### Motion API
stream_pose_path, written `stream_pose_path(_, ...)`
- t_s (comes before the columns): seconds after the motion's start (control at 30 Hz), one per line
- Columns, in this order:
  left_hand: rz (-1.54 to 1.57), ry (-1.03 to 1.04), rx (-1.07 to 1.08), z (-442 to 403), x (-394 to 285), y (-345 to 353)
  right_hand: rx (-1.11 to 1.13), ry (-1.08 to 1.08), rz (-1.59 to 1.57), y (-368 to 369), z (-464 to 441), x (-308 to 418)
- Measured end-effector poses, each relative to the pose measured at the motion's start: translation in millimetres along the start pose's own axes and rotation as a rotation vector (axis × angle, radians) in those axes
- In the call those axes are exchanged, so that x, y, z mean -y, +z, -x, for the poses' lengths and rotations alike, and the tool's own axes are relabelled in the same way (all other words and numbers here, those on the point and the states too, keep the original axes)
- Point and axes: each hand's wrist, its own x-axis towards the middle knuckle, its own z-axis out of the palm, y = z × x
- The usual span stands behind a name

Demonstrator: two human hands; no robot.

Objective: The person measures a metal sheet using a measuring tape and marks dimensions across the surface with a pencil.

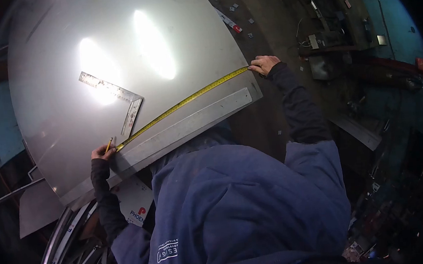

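A yellow tape measure (189, 100) stretches across a large shiny metal sheet (62, 134), running at a slant above the near edge. My right hand (264, 65) grips one end of the tape at the sheet's right edge; whether the case is in the palm is hidden. Down at the near left, my left hand (103, 153) is closed with a pencil (108, 145) sticking up from the fingers. Its fingertips are at the tape's other end, perhaps pressing it. A metal try square (133, 112) lies on the sheet, its short arm close to the tape.
A flat metal strip (205, 115) lies along the sheet's near edge. Long metal offcuts (63, 243) and a printed panel (135, 200) are below left. A dark machine (328, 38) stands at the right, with small scraps scattered on the floor (263, 28).
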Motion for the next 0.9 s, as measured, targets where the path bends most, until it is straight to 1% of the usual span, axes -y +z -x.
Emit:
stream_pose_path(0.07, 0.012, -0.001, 0.002, -0.7, 2.6, 0.5, 0.04, 0.009, 0.027, -5.2, 0.1, 4.0)
stream_pose_path(0.3, 0.013, 0.05, 0.023, 3.5, 0.8, 4.3, 0.034, 0.018, 0.088, -5.4, -1.8, 5.5)
stream_pose_path(0.37, 0.005, 0.056, 0.011, 5.8, 0.6, 6.3, 0.119, 0.045, 0.114, -10.4, -3.3, 10.0)
stream_pose_path(0.43, -0.068, 0.138, -0.014, 18.1, -15.4, 7.7, 0.142, 0.013, 0.073, -11.2, -6.7, 6.0)
stream_pose_path(0.47, -0.057, 0.147, 0.004, 17.5, -14.4, 8.9, 0.098, 0.026, 0.034, -9.9, -5.4, 5.9)
stream_pose_path(0.5, -0.049, 0.144, 0.01, 15.6, -13.1, 8.2, 0.158, 0.001, -0.021, -9.5, -9.1, -0.1)
stream_pose_path(0.53, -0.125, 0.138, 0.049, 18.1, -23.8, 5.7, 0.147, -0.026, -0.002, -2.1, -13.6, -6.2)
stream_pose_path(0.57, -0.113, 0.137, 0.002, 21.0, -24.5, 7.1, 0.168, 0.012, 0.031, 1.9, -15.1, -8.1)
stream_pose_path(0.6, -0.134, 0.106, -0.001, 21.4, -26.9, 6.1, 0.114, -0.009, 0.049, -0.1, -13.5, -6.3)
stream_pose_path(0.63, -0.099, 0.132, 0.003, 20.5, -23.1, 5.5, 0.143, -0.007, 0.045, -9.7, -12.9, 2.8)
stream_pose_path(0.7, -0.097, 0.228, 0.035, 5.7, 0.6, 6.0, 0.117, -0.042, 0.037, -1.9, -11.6, -8.6)
stream_pose_path(0.73, -0.091, 0.217, 0.014, 6.8, -0.5, 6.2, 0.116, -0.066, 0.038, -3.2, -11.3, -3.0)
stream_pose_path(0.8, -0.062, 0.132, 0.043, 6.0, -3.5, 8.3, 0.126, 0.041, 0.065, -9.4, -9.0, 2.6)
stream_pose_path(0.83, -0.053, 0.133, 0.034, 6.3, -5.6, 7.8, 0.123, 0.032, 0.073, -11.7, -9.0, 4.9)
stream_pose_path(0.9, -0.123, 0.111, 0.01, 8.3, -5.7, 8.0, 0.143, 0.057, 0.029, -14.3, -8.5, 8.7)
